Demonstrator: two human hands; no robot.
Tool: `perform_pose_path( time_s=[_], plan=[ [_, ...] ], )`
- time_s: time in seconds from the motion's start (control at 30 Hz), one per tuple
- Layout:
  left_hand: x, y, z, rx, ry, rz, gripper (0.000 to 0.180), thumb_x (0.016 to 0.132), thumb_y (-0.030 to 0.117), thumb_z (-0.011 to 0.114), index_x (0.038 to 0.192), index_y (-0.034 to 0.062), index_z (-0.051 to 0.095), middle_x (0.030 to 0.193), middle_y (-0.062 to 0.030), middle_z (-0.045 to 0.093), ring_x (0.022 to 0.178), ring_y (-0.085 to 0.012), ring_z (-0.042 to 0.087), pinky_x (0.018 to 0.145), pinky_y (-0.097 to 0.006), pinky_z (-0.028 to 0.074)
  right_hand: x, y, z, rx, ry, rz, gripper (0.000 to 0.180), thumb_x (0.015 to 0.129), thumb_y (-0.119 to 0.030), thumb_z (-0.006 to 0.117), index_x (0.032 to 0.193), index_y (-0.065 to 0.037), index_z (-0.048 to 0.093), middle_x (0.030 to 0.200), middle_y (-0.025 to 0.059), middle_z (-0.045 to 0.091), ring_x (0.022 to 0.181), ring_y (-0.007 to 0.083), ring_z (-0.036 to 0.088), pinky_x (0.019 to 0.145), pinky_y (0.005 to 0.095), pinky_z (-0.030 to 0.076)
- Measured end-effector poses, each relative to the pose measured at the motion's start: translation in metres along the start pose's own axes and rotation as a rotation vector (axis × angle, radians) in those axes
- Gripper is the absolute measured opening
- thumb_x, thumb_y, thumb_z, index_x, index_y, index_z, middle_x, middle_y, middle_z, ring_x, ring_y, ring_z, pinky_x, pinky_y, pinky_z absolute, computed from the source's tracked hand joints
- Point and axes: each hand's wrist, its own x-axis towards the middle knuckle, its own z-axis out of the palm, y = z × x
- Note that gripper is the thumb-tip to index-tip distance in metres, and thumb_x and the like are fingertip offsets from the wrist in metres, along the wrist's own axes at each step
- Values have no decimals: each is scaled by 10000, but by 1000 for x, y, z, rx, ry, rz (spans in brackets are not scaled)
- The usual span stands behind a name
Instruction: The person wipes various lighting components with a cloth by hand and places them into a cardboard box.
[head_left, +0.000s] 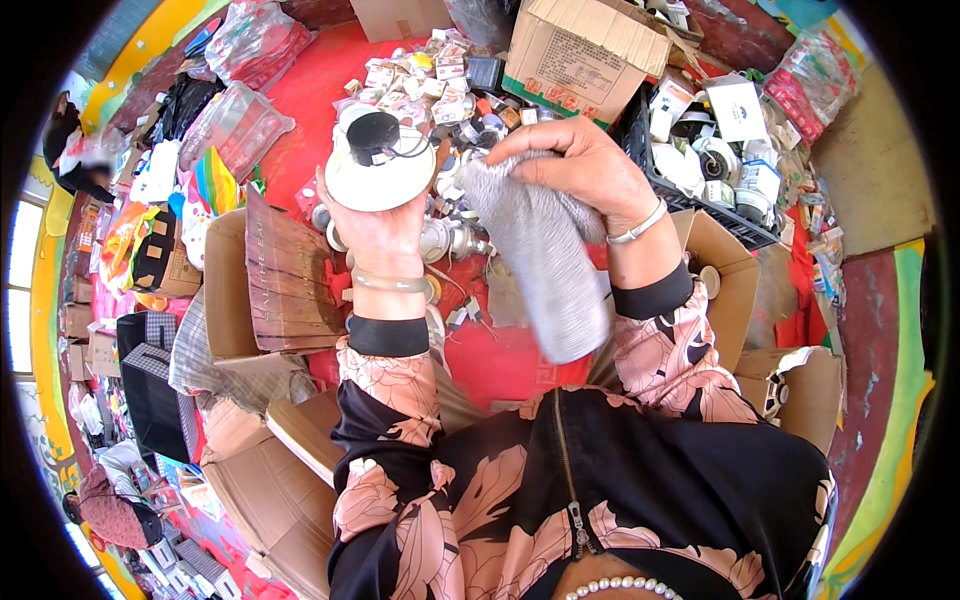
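My left hand (378,232) holds up a round white device (378,172) with a black cylindrical part on top, gripping it from below. My right hand (582,165) is closed on the top of a grey cloth (545,260) that hangs down toward my lap. The cloth's upper end sits right beside the white device. Both wrists wear bracelets and the sleeves are black with pink flowers.
A pile of small white and silver devices and little boxes (440,85) lies on the red floor ahead. A cardboard box (580,55) stands at top, a black crate (715,160) of white parts on the right, open cartons (270,290) on the left. Another person (110,510) sits bottom left.
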Motion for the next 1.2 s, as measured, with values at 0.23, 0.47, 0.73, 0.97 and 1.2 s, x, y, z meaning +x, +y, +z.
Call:
perform_pose_path(
  time_s=[0.23,0.47,0.73,0.97,1.2],
  plan=[
    [-9,-6,11,-81,-152,-24,639,827,478,461,1266,15,419,1347,-179,382,1256,-386,328,1000,-666,189,6,22,5,45,616,44,205,750,-80,616,938,-13,662,770,20,630,724,70,542,672,221,442],
    [-3,-6,1,-57,-135,-7,461,852,261,528,1220,-7,455,1315,-208,408,1228,-402,367,1002,-649,231,2,11,-2,-91,459,-3,191,740,-87,637,910,-1,645,787,46,627,727,95,549,691,241,451],
    [-4,-21,8,91,48,78,399,919,281,416,1201,3,472,1204,-143,533,1111,-279,509,957,-430,400,5,11,52,-256,323,-181,186,678,-107,637,841,-22,607,787,141,589,734,276,576,685,327,459],
    [-12,-26,4,76,-33,42,403,902,239,440,1206,-24,459,1201,-146,530,1103,-286,510,967,-429,391,4,5,60,-420,576,-56,198,651,-118,638,802,-9,571,812,182,583,765,344,567,675,382,458],
    [-18,-16,1,-13,-233,-37,486,846,248,521,1231,-36,437,1241,-173,500,1147,-313,483,993,-480,364,3,-5,41,-330,501,-70,192,668,-144,623,794,-4,590,790,177,602,745,332,583,659,353,459]
  ],
)
